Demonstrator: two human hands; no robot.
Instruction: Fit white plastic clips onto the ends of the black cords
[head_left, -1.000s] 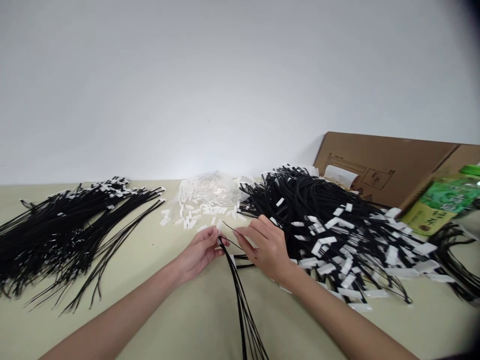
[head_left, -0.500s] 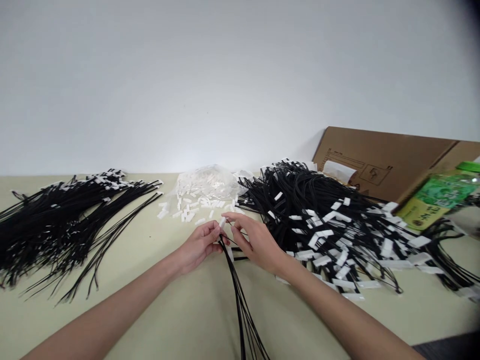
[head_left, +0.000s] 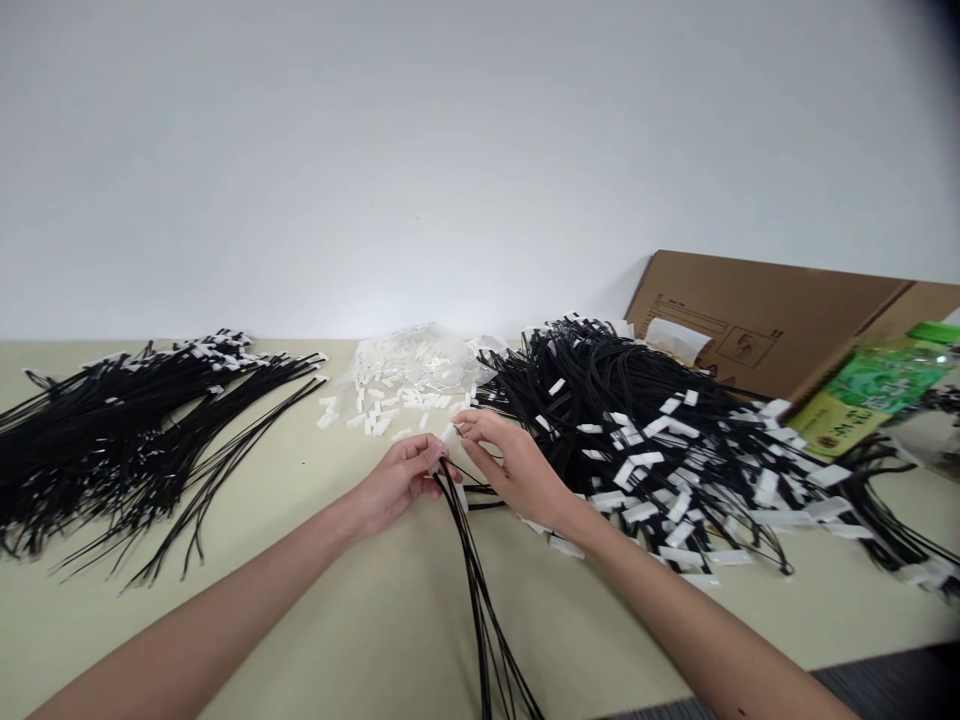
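Note:
Near the middle of the head view, my left hand pinches a small white connector at the top of several black cables. The cables hang down from it toward the bottom edge. My right hand is closed at the connector's right side, thumb and forefinger on a thin black wire. Whether the wire end sits inside the connector is too small to tell. Another white piece shows below the fingers, between the hands.
A pile of black cables lies at left. Behind the hands is a clear bag with loose white connectors. A large cable heap with white ends, brown cardboard and a green bottle are at right.
The view has shifted slightly. Both hands stay together at the connector, which is tilted a little more to the right, and the right fingers have moved slightly.

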